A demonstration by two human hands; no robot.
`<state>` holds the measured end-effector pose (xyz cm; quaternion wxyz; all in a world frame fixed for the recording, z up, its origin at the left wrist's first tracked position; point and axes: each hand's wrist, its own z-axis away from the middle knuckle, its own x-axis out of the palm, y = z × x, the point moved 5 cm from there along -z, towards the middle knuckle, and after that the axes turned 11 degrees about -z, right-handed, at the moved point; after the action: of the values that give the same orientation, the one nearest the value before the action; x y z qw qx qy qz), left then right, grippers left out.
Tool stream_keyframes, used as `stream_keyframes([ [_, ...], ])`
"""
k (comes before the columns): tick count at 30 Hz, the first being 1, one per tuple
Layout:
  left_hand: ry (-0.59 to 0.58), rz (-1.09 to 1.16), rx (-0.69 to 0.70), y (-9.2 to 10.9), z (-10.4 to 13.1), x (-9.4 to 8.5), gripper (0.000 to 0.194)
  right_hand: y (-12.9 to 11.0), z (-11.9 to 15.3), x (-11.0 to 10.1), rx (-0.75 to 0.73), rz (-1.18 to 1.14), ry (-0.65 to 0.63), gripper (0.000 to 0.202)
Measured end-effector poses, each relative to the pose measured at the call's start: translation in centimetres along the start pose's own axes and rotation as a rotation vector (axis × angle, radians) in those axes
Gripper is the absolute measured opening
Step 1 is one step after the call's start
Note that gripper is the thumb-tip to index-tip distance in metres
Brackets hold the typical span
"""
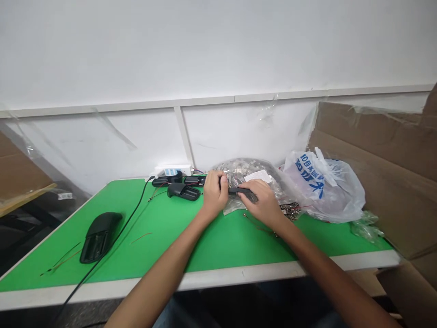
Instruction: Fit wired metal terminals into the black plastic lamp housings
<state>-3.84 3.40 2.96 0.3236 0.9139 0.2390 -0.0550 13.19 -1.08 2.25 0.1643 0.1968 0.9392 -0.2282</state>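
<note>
Both my hands meet over the middle of the green tabletop, gripping one black plastic housing (234,190) between them. My left hand (214,193) is closed around its left end, thumb up. At the other end, my right hand (261,200) pinches it between thumb and fingers. My fingers cover much of the part, so its full shape is hidden. Just behind my hands lies a clear plastic bag (246,168) of small metal-looking parts. Beside my right wrist is a pile of small metal parts with thin wires (290,211).
Curved black housings with open compartments lie at the left (99,237) and near my left hand (184,191). A black cable (131,214) crosses the green tabletop (164,246). A white box (174,170), a tied white bag (324,191) and cardboard (372,168) stand toward the back and right.
</note>
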Motion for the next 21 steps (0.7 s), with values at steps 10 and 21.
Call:
stream_keyframes([
  [10,-0.076,-0.234,0.147,0.7,0.5,0.3,0.031,-0.3,0.8,1.2,0.072,0.123,-0.194,0.030],
  [21,0.266,0.582,-0.364,3.0,1.0,1.5,0.046,-0.6,-3.2,-3.4,-0.164,0.206,0.265,0.037],
])
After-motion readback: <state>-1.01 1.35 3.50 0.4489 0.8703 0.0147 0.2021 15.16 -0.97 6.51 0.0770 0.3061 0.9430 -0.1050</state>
